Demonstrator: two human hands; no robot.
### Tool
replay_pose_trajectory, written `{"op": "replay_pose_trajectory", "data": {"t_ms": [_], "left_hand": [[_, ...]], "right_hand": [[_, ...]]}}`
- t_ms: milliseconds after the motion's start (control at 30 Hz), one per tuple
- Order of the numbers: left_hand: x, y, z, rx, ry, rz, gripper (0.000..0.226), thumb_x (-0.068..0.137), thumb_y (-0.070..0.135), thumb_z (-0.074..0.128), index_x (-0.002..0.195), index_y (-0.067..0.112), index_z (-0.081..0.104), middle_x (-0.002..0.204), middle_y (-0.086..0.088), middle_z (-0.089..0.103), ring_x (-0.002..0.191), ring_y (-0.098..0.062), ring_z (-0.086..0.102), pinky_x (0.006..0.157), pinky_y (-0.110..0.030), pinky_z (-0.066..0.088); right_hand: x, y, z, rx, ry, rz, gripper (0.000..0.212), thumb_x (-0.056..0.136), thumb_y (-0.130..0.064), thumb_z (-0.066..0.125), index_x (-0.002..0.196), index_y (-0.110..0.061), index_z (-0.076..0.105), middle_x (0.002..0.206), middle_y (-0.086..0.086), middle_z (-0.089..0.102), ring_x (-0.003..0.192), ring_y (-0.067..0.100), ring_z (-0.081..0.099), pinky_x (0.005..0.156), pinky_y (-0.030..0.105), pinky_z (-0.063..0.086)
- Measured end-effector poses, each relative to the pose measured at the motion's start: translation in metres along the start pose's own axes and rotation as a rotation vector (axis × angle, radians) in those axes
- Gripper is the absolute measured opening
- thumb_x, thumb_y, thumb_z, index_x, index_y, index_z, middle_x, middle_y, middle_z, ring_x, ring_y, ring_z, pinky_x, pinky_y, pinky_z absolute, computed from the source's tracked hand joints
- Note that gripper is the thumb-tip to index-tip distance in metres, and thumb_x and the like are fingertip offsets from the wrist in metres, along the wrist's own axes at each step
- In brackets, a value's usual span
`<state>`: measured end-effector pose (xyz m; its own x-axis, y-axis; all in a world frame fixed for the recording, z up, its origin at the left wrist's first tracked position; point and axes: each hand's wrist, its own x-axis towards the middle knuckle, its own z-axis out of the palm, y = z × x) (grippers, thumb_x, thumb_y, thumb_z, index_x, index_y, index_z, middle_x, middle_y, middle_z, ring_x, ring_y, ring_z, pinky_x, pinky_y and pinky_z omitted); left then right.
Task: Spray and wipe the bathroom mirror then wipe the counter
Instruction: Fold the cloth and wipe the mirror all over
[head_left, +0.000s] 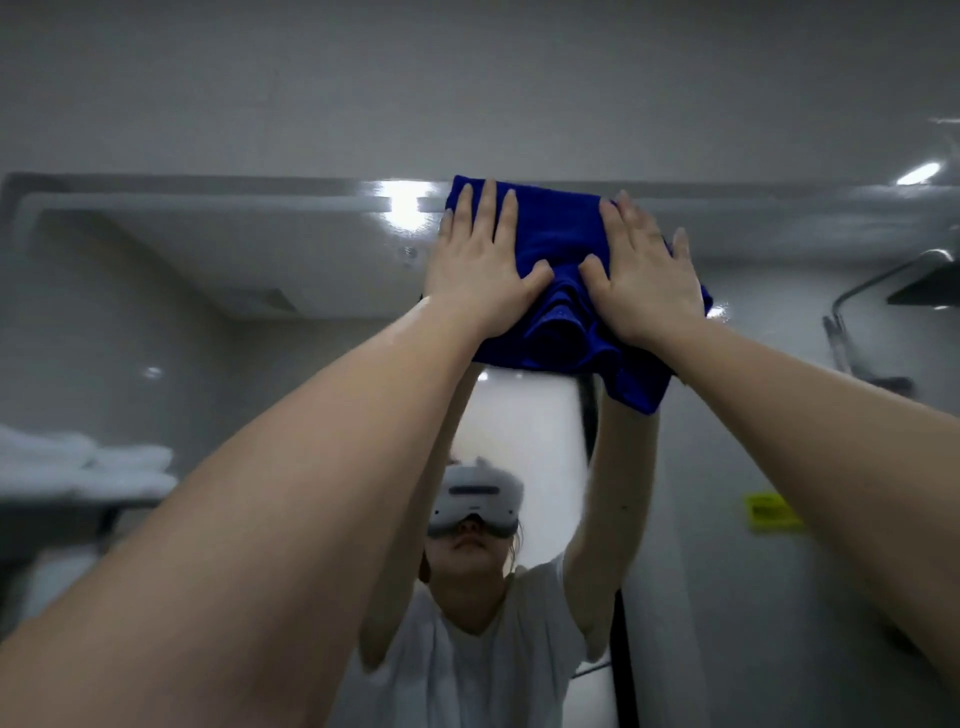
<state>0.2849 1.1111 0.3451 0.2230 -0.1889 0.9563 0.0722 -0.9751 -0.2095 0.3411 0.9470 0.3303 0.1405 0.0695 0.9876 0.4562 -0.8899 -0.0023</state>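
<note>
The single view comes from a wide-angle camera worn on the person's head. It faces the mirror (260, 364) head-on and tilts upward, so the mirror's top edge (208, 182) crosses the upper third of the picture and the grey wall (467, 78) fills the strip above it. The camera sits near the glass. Both forearms enter from the lower corners, large and stretched by the lens. They reach to the left hand (483, 270) and right hand (644, 280) near the picture's middle, both flat on the blue cloth (561, 244). The mirror shows the camera's own place: the white headset (475, 499) appears low in the centre, tipped upward. Straight lines bow toward the edges, and the reflected room at the sides is blurred.
</note>
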Motion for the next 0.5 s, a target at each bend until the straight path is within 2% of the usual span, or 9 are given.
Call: {"op": "replay_pose_trajectory", "data": {"t_ms": [133, 333, 500], "left_hand": [[-0.019, 0.051, 0.021, -0.022, 0.027, 0.029, 0.079, 0.093, 0.055, 0.030, 0.153, 0.013, 0.000, 0.160, -0.009, -0.005, 0.147, -0.025, -0.009, 0.118, -0.038, -0.004], [-0.075, 0.099, 0.043, -0.024, 0.060, -0.023, 0.079, 0.093, 0.055, 0.029, 0.152, 0.012, 0.000, 0.160, -0.009, -0.007, 0.147, -0.024, -0.010, 0.118, -0.035, -0.006], [-0.120, 0.124, 0.055, -0.030, 0.010, -0.019, 0.083, 0.087, 0.060, 0.019, 0.152, 0.013, -0.003, 0.160, -0.009, -0.007, 0.147, -0.023, -0.010, 0.117, -0.034, -0.008]], "right_hand": [[-0.039, 0.047, -0.005, -0.010, -0.039, 0.021, 0.063, 0.099, -0.040, 0.024, 0.154, -0.018, 0.002, 0.162, 0.000, -0.003, 0.148, 0.014, -0.005, 0.120, 0.046, -0.002], [-0.096, 0.084, -0.001, -0.048, -0.068, 0.000, 0.064, 0.099, -0.043, 0.020, 0.154, -0.018, -0.003, 0.162, 0.001, -0.007, 0.148, 0.015, -0.006, 0.120, 0.045, -0.003], [-0.152, 0.100, 0.004, -0.071, -0.131, 0.009, 0.073, 0.087, -0.051, 0.000, 0.153, -0.020, -0.008, 0.162, 0.001, -0.010, 0.148, 0.016, -0.006, 0.119, 0.044, -0.003]]}}
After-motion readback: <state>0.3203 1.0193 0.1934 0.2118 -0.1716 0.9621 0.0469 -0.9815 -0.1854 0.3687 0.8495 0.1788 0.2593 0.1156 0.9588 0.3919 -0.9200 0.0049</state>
